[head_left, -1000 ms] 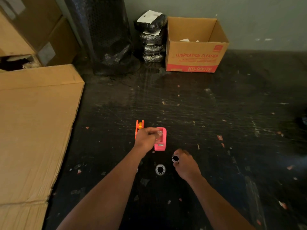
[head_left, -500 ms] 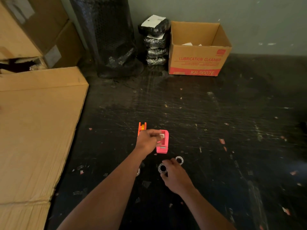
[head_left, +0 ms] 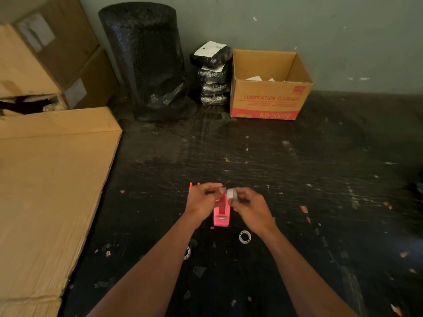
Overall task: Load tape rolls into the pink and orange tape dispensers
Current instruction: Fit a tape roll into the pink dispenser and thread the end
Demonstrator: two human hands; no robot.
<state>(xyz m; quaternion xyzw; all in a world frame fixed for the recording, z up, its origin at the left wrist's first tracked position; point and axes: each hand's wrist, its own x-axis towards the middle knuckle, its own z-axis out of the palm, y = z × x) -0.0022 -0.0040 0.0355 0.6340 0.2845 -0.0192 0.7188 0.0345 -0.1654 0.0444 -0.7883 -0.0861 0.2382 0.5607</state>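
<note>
The pink tape dispenser [head_left: 221, 213] lies on the dark floor between my hands. Only a corner of the orange dispenser [head_left: 191, 186] shows behind my left hand. My right hand [head_left: 248, 205] holds a small white tape roll [head_left: 231, 194] above the pink dispenser. My left hand [head_left: 202, 199] pinches the clear loose end of that roll's tape [head_left: 221, 190]. A second tape roll [head_left: 245, 237] lies flat on the floor near my right wrist. A third roll [head_left: 187, 252] peeks out from under my left forearm.
Flattened cardboard [head_left: 50, 191] covers the floor on the left, with stacked boxes [head_left: 45, 60] behind it. Against the back wall stand a black bubble-wrap roll [head_left: 146, 62], stacked black bundles [head_left: 214, 76] and an open carton [head_left: 270, 88]. Paper scraps litter the floor.
My right hand picked a tape roll off the floor and raised it above the pink dispenser. My left hand left the dispenser and took hold of the tape's loose end.
</note>
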